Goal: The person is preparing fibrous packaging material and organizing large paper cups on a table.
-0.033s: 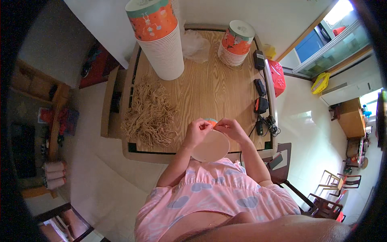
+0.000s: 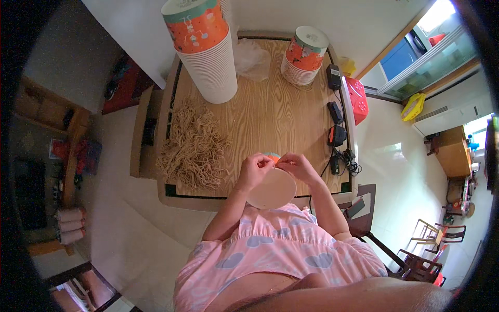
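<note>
I hold a paper bucket (image 2: 272, 191) at the table's near edge, its pale round side turned toward me. Some of its orange and green outer wall shows between my hands. My left hand (image 2: 254, 170) is closed in a pinch at the bucket's far rim. Opposite it, my right hand (image 2: 297, 168) also pinches that rim, fingertips close to the left ones. Whether anything thin lies between the fingertips is too small to tell. A loose heap of tan cords (image 2: 192, 148) lies to the left of my hands.
A tall stack of paper buckets (image 2: 208, 62) stands upside down at the back left, a shorter stack (image 2: 304, 57) at the back right. Between them lies a clear plastic bag (image 2: 252, 60). Black adapters and cables (image 2: 337, 136) line the right edge, beside a red stool (image 2: 356, 101).
</note>
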Motion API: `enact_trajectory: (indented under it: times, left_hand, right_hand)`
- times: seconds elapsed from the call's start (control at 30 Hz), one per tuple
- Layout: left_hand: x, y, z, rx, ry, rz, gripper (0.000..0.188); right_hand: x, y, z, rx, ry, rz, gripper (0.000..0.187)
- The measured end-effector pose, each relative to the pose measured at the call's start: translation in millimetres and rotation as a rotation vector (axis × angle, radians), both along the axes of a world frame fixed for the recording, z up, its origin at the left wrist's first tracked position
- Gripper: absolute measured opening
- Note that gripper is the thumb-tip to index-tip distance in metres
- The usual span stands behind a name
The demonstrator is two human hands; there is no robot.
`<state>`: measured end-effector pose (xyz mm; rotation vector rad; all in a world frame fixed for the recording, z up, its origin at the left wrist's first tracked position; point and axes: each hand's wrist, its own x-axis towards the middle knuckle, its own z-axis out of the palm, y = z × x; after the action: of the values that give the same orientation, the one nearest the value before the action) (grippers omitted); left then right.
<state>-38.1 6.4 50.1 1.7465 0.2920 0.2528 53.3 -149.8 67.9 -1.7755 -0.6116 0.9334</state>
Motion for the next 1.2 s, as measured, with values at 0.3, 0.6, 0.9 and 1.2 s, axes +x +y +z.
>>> enact_trajectory:
  times: [0.3, 0.6, 0.9, 1.2]
  left_hand:
    - [-3.1, -3.1, -5.2, -0.053, 0.065, 0.013, 0.009]
    - [-0.1, -4.9, 0.0, 0.041, 0.044, -0.03, 0.01]
    - [-0.9, -4.9, -7.5, 0.124, -0.043, -0.015, 0.009]
    - [-5.4, -3.2, 4.2, 0.148, -0.03, -0.14, 0.018]
  right_hand:
    - [-4.1, 1.1, 7.7, -0.023, -0.107, -0.028, 0.014]
    - [-7.2, 4.3, -6.7, 0.073, -0.194, -0.11, 0.011]
    - [-25.5, 19.2, 0.7, 0.187, -0.246, -0.29, 0.005]
    - [-15.1, 14.9, 7.1, 0.095, 0.018, -0.237, 0.014]
